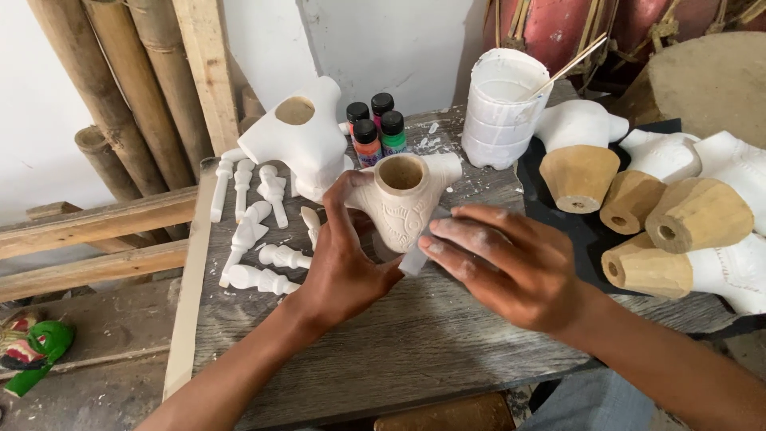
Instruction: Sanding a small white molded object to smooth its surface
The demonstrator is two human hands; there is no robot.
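- The left hand (339, 267) comes in from the lower left, forearm angled up across the weathered wooden table (415, 351), wrist bent slightly back.
- Its fingers are curled around the left side of a carved wooden puppet torso (403, 209), the thumb reaching up along the torso's shoulder; the hand is closed on the piece and holds it upright.
- The torso stands near the middle of the table, its hollow neck opening facing up, with a carved pattern on its front.
- The right hand (511, 267) enters from the lower right, palm down, fingers stretched out nearly flat and dusted white.
- Its fingertips press a small pale piece of sandpaper (419, 254) against the lower right of the torso; the grip is a loose pinch, not a fist.
- Just behind the torso stand small paint bottles (375, 128) with black caps, and beside them a larger white-coated torso (303, 136).
- To the left of the left hand lie white-coated puppet arm pieces (255, 231), scattered on the table.
- Farther back is a white-smeared cup (499, 108) holding a thin stick.
- On the right, well apart from the hands, more torsos (678, 211), part white and part bare wood, lie on a dark mat (590, 231).
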